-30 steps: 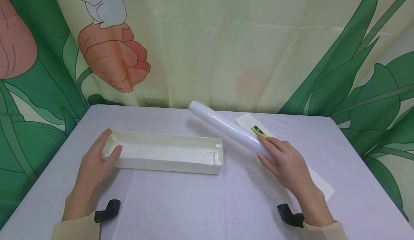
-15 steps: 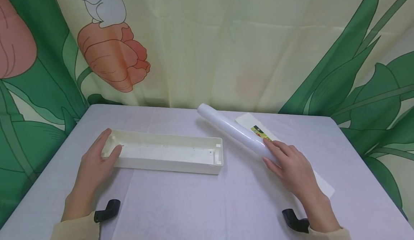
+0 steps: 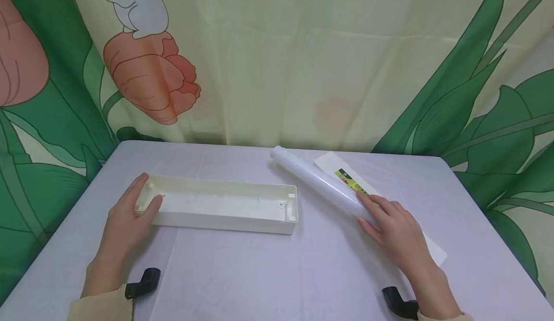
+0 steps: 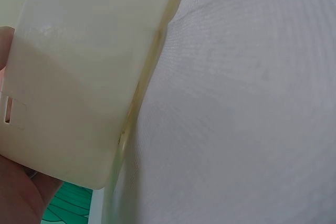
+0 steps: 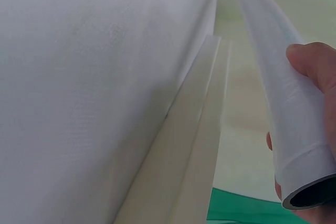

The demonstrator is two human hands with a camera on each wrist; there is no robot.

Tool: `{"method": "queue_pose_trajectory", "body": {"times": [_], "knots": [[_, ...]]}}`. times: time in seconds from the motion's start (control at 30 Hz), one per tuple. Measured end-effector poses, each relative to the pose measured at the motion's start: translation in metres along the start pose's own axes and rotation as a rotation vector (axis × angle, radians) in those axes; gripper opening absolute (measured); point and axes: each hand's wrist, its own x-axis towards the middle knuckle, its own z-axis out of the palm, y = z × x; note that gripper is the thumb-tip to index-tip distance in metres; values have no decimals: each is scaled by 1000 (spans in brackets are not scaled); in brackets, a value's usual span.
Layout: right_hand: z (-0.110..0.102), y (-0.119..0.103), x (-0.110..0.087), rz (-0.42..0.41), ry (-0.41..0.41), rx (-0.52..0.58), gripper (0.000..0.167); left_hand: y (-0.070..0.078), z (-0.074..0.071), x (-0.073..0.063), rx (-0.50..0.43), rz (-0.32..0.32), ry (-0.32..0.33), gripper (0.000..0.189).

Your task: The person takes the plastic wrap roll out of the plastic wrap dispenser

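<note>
A long, narrow, open-topped white plastic box (image 3: 229,225) lies crosswise on the table. My left hand (image 3: 125,215) holds its left end, thumb over the front wall; the front wall (image 4: 89,72) fills much of the left wrist view. To the right, my right hand (image 3: 398,229) grips the near end of a roll of plastic wrap (image 3: 320,181), which slants away to the far left. The right wrist view shows the thumb on the roll (image 5: 294,124) and its dark hollow core. Below the roll lies a long white lid (image 3: 434,250) with a yellow-green label, partly hidden by hand and roll.
A white cloth (image 3: 242,277) covers the table, whose far edge meets a printed curtain (image 3: 277,71). Black camera mounts (image 3: 144,283) sit at both wrists.
My right hand has moved right and toward me with the roll of plastic wrap, lowering it over the lid. The left hand and the box have stayed in place.
</note>
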Motion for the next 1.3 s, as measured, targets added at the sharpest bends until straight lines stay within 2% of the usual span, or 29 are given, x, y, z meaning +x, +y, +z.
{"method": "queue_pose_trajectory", "body": {"times": [0.33,0.87,1.3], "knots": [[-3,1,-7,23,-17,-32,59,-1,1,0,9,-5,-1,66],[-9,-2,-16,75,-56,-60,67,-1,0,0,5,2,1,66],[-8,-2,-25,75,-49,-47,65,3,0,0,10,-10,-5,66]]}}
